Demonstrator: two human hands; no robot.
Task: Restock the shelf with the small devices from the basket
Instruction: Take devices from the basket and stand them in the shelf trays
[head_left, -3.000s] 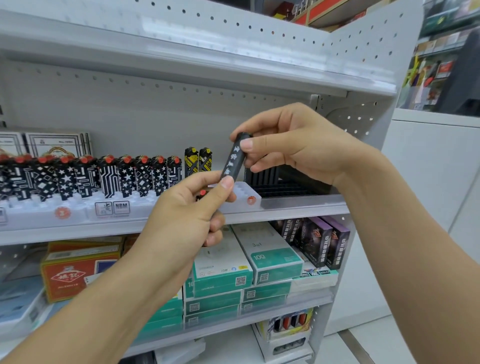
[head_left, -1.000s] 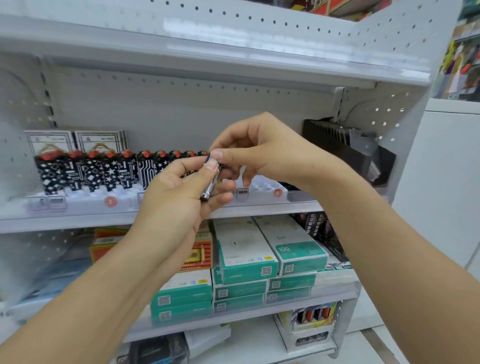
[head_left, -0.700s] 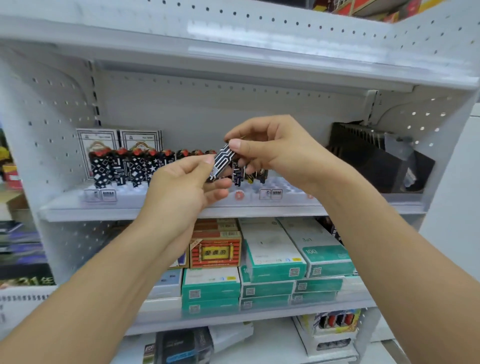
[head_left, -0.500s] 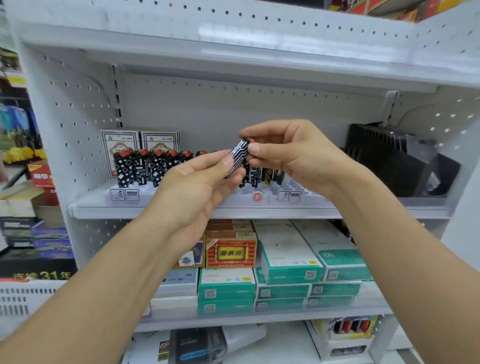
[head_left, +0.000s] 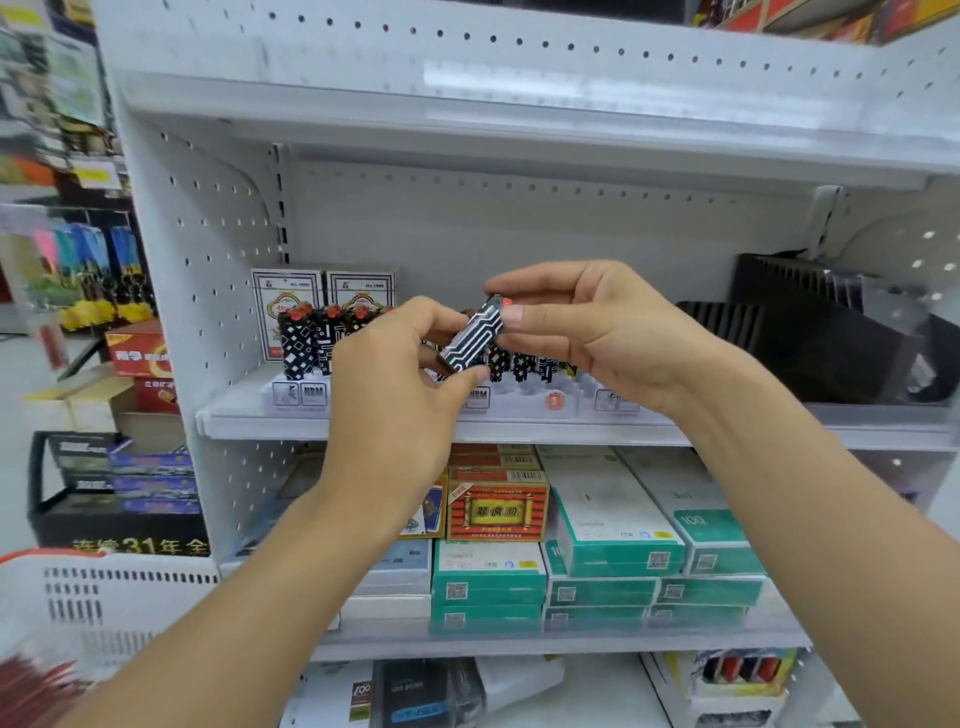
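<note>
A small black device with white line pattern and red top (head_left: 474, 334) is pinched tilted between the left hand (head_left: 402, 374) at its lower end and the right hand (head_left: 597, 325) at its top. It is held in front of the white metal shelf (head_left: 519, 428), where matching patterned devices (head_left: 311, 338) are stood in a row; a white slotted plastic basket (head_left: 104, 597) is seen lower left.

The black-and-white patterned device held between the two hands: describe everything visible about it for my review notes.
The device is a small, slim, oblong stick, glossy black with white angular line patterns and a red spot at its upper end. It is tilted, upper end to the right, lower end to the left. The right hand pinches the upper end; the left hand grips the lower end with thumb beneath. It is held in the air in front of the white shelf, where similar patterned devices stand upright; it touches none of them.
</note>
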